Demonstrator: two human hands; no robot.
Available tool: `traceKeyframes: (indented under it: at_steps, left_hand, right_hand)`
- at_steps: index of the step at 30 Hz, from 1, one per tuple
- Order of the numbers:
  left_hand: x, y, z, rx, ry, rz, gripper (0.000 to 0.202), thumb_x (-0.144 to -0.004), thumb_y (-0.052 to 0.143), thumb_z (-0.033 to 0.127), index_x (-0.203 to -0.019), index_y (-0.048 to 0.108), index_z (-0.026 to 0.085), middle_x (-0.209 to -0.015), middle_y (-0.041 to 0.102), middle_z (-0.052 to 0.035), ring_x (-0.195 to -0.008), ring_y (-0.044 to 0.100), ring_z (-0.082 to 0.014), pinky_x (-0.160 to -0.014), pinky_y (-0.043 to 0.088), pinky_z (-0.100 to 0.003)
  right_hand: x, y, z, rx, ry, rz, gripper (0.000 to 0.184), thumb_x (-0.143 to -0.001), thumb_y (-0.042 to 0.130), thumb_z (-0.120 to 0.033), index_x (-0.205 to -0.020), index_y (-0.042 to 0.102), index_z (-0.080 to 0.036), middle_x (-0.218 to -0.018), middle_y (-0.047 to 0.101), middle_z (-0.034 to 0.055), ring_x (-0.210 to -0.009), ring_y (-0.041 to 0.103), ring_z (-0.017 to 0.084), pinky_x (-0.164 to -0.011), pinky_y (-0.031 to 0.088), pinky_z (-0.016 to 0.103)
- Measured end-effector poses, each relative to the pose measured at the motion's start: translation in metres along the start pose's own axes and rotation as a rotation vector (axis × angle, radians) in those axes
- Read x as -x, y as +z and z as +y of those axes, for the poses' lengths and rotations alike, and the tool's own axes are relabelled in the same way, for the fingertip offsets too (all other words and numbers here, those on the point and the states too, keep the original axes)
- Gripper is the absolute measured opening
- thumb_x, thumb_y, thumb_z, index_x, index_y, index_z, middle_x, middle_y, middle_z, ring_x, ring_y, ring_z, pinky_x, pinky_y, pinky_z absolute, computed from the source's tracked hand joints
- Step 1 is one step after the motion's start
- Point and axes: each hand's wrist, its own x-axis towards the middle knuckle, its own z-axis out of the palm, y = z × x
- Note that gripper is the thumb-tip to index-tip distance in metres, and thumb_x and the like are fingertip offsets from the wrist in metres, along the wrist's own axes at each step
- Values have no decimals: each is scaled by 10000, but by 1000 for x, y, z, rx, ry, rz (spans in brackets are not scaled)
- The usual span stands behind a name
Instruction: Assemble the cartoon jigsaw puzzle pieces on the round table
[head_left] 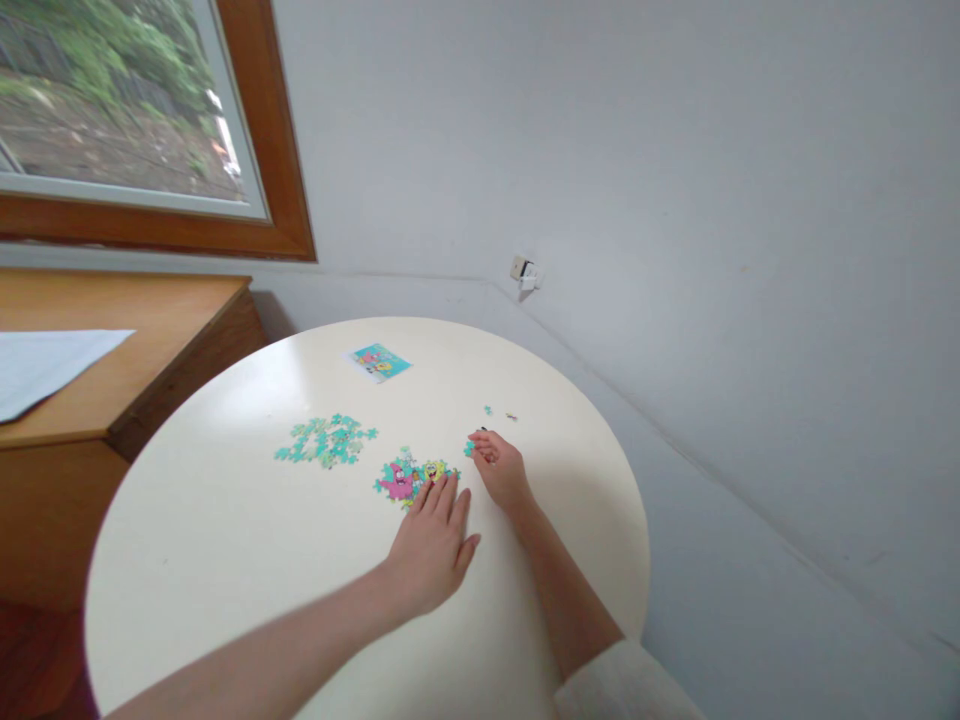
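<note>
My left hand [433,545] lies flat with its fingers stretched out over the lower right of a partly joined jigsaw puzzle [397,482]. A pink starfish figure and a yellow square figure show on the joined part; some of it is hidden under my fingers. Just to the right, my right hand [499,468] is closed in a pinch at a teal puzzle piece [469,448], which pokes out by the fingertips. Beyond this hand lie two loose bits, a small teal piece [488,410] and a darker, yellowish piece [511,417].
A heap of loose teal and green pieces [330,440] lies left of the puzzle on the round white table [247,560]. Farther back is a picture card [381,362] with the same figures. A wooden cabinet [172,330] stands at left; a wall socket [525,270] is behind.
</note>
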Motion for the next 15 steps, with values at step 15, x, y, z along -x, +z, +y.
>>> traceKeyframes:
  at_steps: [15]
  left_hand:
    - [-1, -1, 0, -24, 4, -14, 534, -895, 313, 399, -1283, 474, 70, -1384, 400, -205, -1293, 354, -315, -1057, 289, -462]
  right_hand:
    - [0, 0, 0, 2, -1, 0, 188, -713, 518, -190, -867, 627, -178, -773, 672, 43, -682, 633, 140, -674, 521, 270]
